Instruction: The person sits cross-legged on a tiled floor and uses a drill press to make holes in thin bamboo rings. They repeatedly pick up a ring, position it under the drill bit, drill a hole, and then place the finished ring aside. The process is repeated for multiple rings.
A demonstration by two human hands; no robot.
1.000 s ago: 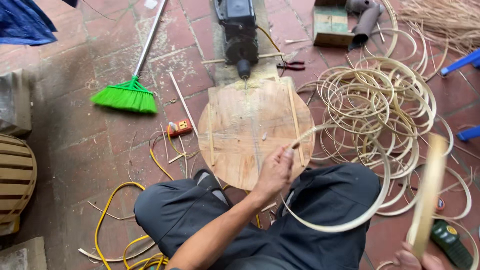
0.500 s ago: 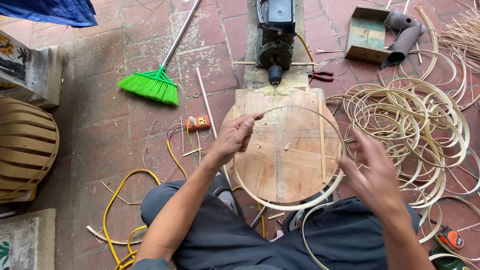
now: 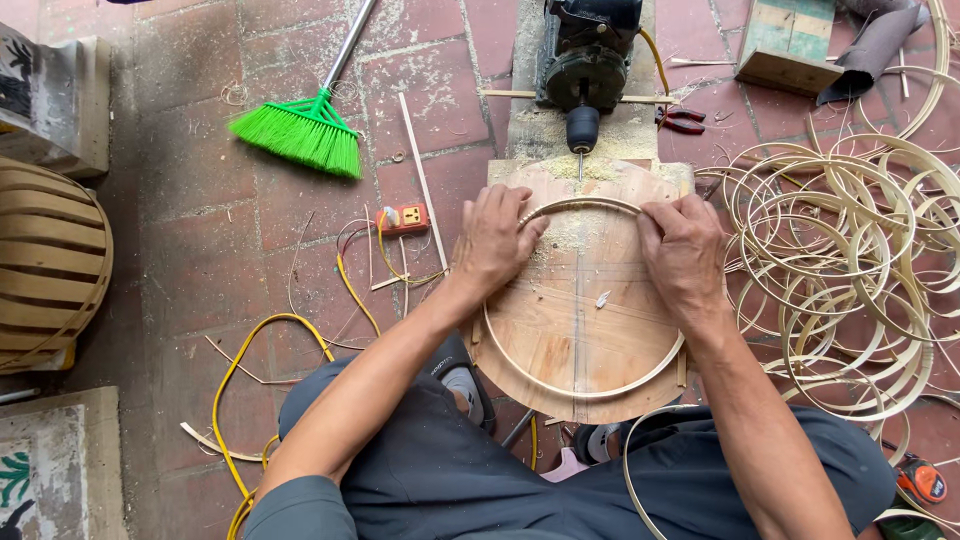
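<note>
I see a thin pale bamboo hoop (image 3: 560, 385) lying flat on the round wooden board (image 3: 580, 330). My left hand (image 3: 497, 243) and right hand (image 3: 685, 252) pinch its far arc on either side. Beyond, the black drill's bit (image 3: 580, 160) points at it.

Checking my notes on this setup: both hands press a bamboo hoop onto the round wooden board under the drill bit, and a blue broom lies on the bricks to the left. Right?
Not quite: the broom is green, not blue, as the head view shows. The rest holds: left hand and right hand press the hoop on the board by the drill bit.
</note>
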